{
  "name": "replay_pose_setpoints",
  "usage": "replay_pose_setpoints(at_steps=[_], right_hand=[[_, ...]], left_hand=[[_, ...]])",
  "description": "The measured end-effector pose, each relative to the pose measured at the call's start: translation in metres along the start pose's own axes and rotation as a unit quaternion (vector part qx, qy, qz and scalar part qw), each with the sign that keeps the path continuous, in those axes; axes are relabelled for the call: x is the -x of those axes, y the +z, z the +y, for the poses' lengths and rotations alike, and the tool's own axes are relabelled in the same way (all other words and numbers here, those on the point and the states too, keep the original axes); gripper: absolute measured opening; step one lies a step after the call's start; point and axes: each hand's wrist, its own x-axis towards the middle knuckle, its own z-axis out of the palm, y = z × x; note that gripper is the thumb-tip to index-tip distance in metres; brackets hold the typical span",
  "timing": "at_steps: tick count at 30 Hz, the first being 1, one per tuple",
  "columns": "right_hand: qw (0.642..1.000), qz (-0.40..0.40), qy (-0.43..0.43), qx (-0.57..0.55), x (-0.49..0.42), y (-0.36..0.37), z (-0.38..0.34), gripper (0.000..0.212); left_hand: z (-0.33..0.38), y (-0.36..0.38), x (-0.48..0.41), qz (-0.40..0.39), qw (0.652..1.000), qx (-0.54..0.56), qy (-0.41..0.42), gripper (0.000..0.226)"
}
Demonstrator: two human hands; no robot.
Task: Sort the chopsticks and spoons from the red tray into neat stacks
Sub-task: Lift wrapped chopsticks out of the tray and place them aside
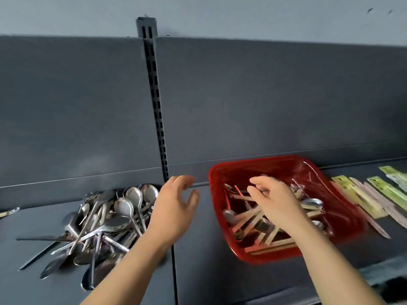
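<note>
Now mid-sort: right hand [275,201] dips into red tray [253,257] at 3 o'clock, pinching what looks like a spoon [261,190] handle; left hand [174,208] hovers open. Next, probably: carry it to the spoon pile [123,209] at 9 o'clock.

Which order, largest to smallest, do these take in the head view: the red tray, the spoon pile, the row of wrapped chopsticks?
1. The red tray and the spoon pile: they cover about the same area, so I do not rank them.
2. The row of wrapped chopsticks: smallest as seen, though the frame edge cuts it off.
</note>
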Motion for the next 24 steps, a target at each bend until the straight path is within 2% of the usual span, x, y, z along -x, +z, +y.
replay_pose_setpoints(at_steps=[3,7,10,13,16,19,22,24], right_hand=[[0.998,-0.002,0.041,0.039,-0.008,-0.047,0.053,0.028],[0.991,-0.087,0.086,0.061,-0.018,-0.081,0.108,0.025],[0.986,-0.113,0.088,0.086,-0.026,-0.083,0.136,0.024],[0.981,-0.141,0.067,0.111,-0.038,-0.078,0.155,0.031],[0.971,-0.186,0.049,0.145,-0.049,-0.071,0.168,0.029],[0.976,-0.16,0.025,0.148,-0.059,-0.072,0.173,0.02],[0.99,-0.107,-0.005,0.095,-0.07,-0.077,0.176,0.036],[0.992,-0.106,-0.016,0.073,-0.074,-0.079,0.177,0.044]], left_hand=[[0.031,0.05,-0.009,-0.084,0.996,0.003,0.025,0.016],[0.055,0.113,-0.019,-0.2,0.978,-0.042,0.028,0.025],[0.061,0.148,-0.029,-0.228,0.968,-0.098,0.034,0.042],[0.061,0.172,-0.04,-0.267,0.939,-0.217,0.026,0.055],[0.061,0.183,-0.049,-0.298,0.91,-0.288,0.02,0.046],[0.058,0.181,-0.049,-0.315,0.927,-0.202,-0.031,0.042],[0.051,0.177,-0.048,-0.296,0.936,-0.186,-0.042,0.02],[0.05,0.176,-0.045,-0.295,0.938,-0.175,-0.055,0.016]])
